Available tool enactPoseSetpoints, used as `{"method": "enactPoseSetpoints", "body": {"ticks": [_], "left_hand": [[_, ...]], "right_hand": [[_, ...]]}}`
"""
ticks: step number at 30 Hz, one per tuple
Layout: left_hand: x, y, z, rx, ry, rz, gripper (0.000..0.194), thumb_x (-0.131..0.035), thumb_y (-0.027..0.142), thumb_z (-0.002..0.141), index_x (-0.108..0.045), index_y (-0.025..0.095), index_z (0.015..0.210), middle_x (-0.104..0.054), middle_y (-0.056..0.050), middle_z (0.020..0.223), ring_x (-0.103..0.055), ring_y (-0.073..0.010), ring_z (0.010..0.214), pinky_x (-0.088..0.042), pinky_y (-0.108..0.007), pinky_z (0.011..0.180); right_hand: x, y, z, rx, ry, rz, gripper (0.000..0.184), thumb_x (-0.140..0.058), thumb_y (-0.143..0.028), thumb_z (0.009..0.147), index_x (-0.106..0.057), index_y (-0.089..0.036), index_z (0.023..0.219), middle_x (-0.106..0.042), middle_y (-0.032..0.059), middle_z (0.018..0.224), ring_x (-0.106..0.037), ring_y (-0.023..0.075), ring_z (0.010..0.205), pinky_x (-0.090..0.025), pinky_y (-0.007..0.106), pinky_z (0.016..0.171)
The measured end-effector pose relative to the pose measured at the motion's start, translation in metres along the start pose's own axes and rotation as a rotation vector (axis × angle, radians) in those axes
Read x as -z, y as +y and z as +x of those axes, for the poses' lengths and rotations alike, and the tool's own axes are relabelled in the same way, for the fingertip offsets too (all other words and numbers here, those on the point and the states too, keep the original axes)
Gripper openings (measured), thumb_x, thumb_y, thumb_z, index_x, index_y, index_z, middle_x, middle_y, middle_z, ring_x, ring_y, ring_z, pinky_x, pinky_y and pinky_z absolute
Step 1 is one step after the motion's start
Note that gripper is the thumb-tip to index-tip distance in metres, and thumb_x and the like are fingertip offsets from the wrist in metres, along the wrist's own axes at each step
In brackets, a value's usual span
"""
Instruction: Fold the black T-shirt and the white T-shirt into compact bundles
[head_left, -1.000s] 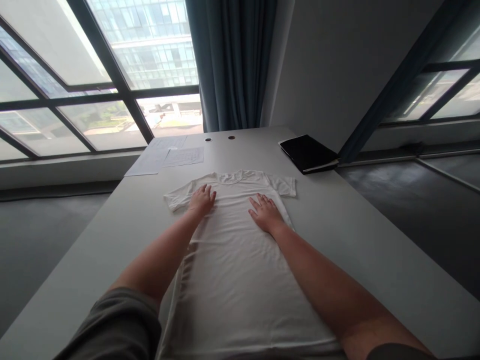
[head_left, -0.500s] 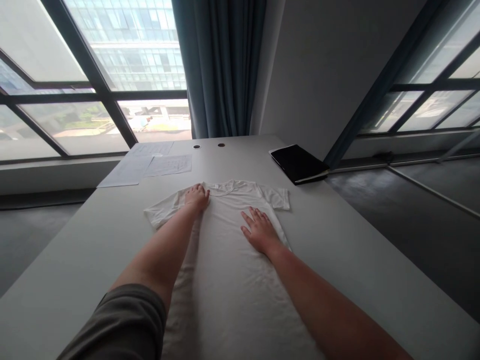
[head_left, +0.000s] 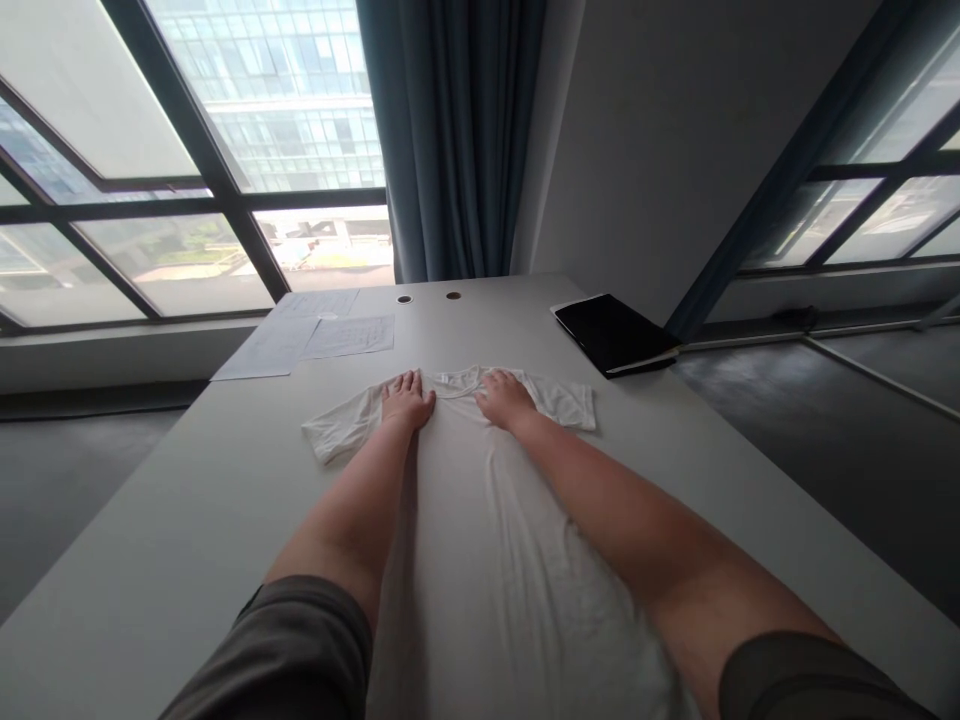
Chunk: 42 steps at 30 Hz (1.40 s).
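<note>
Two bare forearms reach forward over a white T-shirt (head_left: pixel 480 520) spread flat on a pale counter (head_left: pixel 187 520), its hem toward the person and its collar at the far end. At the shoulders of the shirt, the left hand (head_left: pixel 406 400) rests palm down just left of the neckline, grip open with fingers extended and slightly spread. The right hand (head_left: pixel 506 397) lies flat on the cloth just right of the neckline, fingers likewise open and holding nothing. Both short sleeves lie spread outward to either side of the hands. Beyond the collar, sheets of paper (head_left: pixel 307 340) lie at the far left of the counter, and a black notebook (head_left: pixel 611 332) sits at its far right edge. Behind the counter hangs a blue curtain (head_left: pixel 450 140) beside large windows (head_left: pixel 187 150).
</note>
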<state>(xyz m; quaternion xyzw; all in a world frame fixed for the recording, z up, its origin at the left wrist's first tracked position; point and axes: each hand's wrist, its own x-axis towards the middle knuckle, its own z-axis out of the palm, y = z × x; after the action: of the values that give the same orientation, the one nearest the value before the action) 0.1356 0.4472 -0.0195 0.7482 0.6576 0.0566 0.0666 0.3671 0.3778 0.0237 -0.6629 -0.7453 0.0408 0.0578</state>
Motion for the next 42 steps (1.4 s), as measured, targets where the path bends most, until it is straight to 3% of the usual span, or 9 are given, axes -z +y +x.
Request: {"method": "enactPoseSetpoints", "body": {"ticks": [3,6,11,17,25,30,34,38,42], "left_hand": [[0.003,0.001,-0.001,-0.016,-0.020,-0.001,0.074,-0.026,0.056,0.101,-0.023,0.024,0.168,-0.015,-0.006,0.175,-0.014,-0.0296,0.161,-0.009,-0.059,0.129],[0.004,0.000,-0.002,-0.030,-0.021,-0.001,0.073,-0.027,0.053,0.102,-0.022,0.023,0.168,-0.014,-0.006,0.175,-0.013,-0.0294,0.162,-0.009,-0.060,0.129],[0.003,-0.001,0.000,-0.009,-0.030,-0.004,0.075,-0.028,0.058,0.100,-0.023,0.026,0.168,-0.016,-0.004,0.175,-0.013,-0.0302,0.162,-0.007,-0.063,0.128],[0.005,0.001,0.002,0.042,-0.013,0.001,0.076,-0.027,0.063,0.099,-0.025,0.028,0.167,-0.017,-0.003,0.175,-0.013,-0.0313,0.161,-0.007,-0.063,0.128],[0.013,-0.007,-0.002,0.107,-0.057,0.044,0.073,-0.025,0.067,0.099,-0.025,0.037,0.167,-0.012,-0.003,0.176,-0.009,-0.0370,0.161,-0.005,-0.070,0.124],[0.023,-0.041,-0.020,0.204,-0.050,0.092,0.069,-0.022,0.060,0.103,-0.029,0.033,0.166,-0.015,-0.009,0.175,-0.015,-0.0351,0.161,-0.013,-0.066,0.125],[0.026,-0.085,-0.057,0.205,-0.015,0.096,0.066,-0.023,0.055,0.105,-0.032,0.029,0.165,-0.017,-0.011,0.174,-0.022,-0.0352,0.159,-0.024,-0.060,0.124],[0.028,-0.135,-0.100,0.204,0.015,0.117,0.065,-0.020,0.049,0.107,-0.036,0.022,0.164,-0.026,-0.012,0.172,-0.025,-0.0317,0.158,-0.024,-0.057,0.125],[0.031,-0.168,-0.123,0.289,0.059,0.112,0.065,-0.022,0.048,0.106,-0.039,0.020,0.163,-0.028,-0.014,0.171,-0.027,-0.0352,0.157,-0.026,-0.060,0.124]], "right_hand": [[-0.008,0.010,0.035,0.045,-0.083,0.011,0.065,-0.039,-0.044,0.104,-0.039,-0.013,0.161,-0.034,0.0116,0.170,-0.027,0.0300,0.155,-0.021,0.042,0.127],[-0.023,0.027,0.047,0.035,-0.107,0.013,0.067,-0.034,-0.047,0.106,-0.029,-0.019,0.166,-0.023,0.0064,0.174,-0.022,0.0306,0.158,-0.015,0.048,0.128],[-0.040,0.046,0.056,-0.022,-0.113,0.021,0.068,-0.026,-0.050,0.107,-0.017,-0.023,0.169,-0.015,0.0061,0.175,-0.015,0.0301,0.160,-0.012,0.053,0.128],[-0.045,0.047,0.055,-0.057,-0.032,0.017,0.069,-0.027,-0.055,0.105,-0.026,-0.025,0.168,-0.019,0.0036,0.175,-0.010,0.0341,0.160,-0.008,0.058,0.127],[-0.041,0.044,0.057,-0.155,-0.123,-0.030,0.070,-0.021,-0.062,0.104,-0.016,-0.035,0.168,-0.007,0.0007,0.177,-0.009,0.0320,0.161,-0.006,0.063,0.126],[-0.042,0.044,0.057,-0.151,-0.109,-0.025,0.069,-0.022,-0.061,0.104,-0.017,-0.036,0.168,-0.008,0.0008,0.177,-0.009,0.0326,0.161,-0.005,0.064,0.125],[-0.044,0.045,0.058,-0.156,-0.105,-0.022,0.069,-0.022,-0.061,0.104,-0.016,-0.037,0.168,-0.009,0.0008,0.177,-0.010,0.0327,0.161,-0.006,0.065,0.125],[-0.046,0.046,0.060,-0.158,-0.087,-0.021,0.070,-0.022,-0.062,0.103,-0.018,-0.037,0.168,-0.008,0.0009,0.177,-0.010,0.0332,0.161,-0.007,0.064,0.125],[-0.048,0.046,0.059,-0.156,-0.090,-0.032,0.070,-0.022,-0.062,0.103,-0.018,-0.036,0.168,-0.009,0.0012,0.177,-0.012,0.0331,0.160,-0.009,0.064,0.125]]}}
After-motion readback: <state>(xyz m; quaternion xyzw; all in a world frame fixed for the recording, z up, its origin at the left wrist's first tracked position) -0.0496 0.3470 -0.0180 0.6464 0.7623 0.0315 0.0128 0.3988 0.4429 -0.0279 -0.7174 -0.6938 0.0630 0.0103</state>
